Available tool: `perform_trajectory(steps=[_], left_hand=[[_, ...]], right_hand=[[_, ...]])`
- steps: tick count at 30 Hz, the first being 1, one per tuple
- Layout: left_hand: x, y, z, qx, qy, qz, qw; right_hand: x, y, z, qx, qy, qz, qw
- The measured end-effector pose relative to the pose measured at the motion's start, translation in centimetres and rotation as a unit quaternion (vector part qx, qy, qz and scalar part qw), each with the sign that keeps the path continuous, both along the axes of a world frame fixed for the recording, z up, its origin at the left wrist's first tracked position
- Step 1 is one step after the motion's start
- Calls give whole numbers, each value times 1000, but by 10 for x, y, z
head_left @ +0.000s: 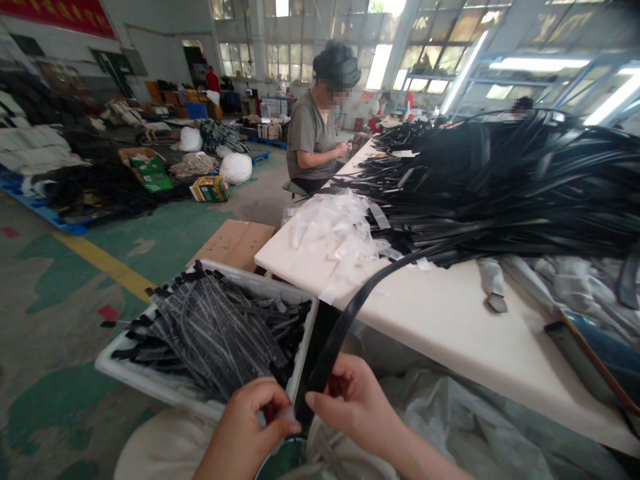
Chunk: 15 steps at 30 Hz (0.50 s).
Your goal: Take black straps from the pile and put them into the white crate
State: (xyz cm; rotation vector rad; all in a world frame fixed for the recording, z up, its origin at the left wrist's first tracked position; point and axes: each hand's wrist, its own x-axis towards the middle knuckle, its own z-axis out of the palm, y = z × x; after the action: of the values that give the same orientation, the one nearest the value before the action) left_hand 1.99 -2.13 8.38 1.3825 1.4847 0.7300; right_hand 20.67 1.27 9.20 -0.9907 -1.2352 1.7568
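Observation:
My right hand (350, 393) pinches the end of a long black strap (345, 327), which curves up over the table edge toward a large heap of black straps (500, 180). Close beside it, my left hand (257, 413) is closed, thumb against fingers. Something small and pale seems to show at those fingertips, but I cannot make it out. Below the fingers is the rim of a dark green round container (283, 460). Left of my hands stands a white bin (135, 383) full of black straps in clear wrapping (215, 333).
A pile of clear plastic sleeves (335, 233) lies on the white table (425, 307). At the right edge sits a dark tray-like object (595, 353). A cardboard box (235, 241) stands behind the bin. Another person (315, 133) sits farther along the table.

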Motion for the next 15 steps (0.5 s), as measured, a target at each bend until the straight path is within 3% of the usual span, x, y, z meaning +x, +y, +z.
perform_trajectory(steps=[7, 15], left_hand=[[2, -4, 5, -16, -4, -51, 999], [-2, -4, -4, -23, -29, -15, 999]], right_hand=[[-3, -2, -12, 18, -45, -16, 999], [-1, 0, -11, 10, -9, -8, 1000]])
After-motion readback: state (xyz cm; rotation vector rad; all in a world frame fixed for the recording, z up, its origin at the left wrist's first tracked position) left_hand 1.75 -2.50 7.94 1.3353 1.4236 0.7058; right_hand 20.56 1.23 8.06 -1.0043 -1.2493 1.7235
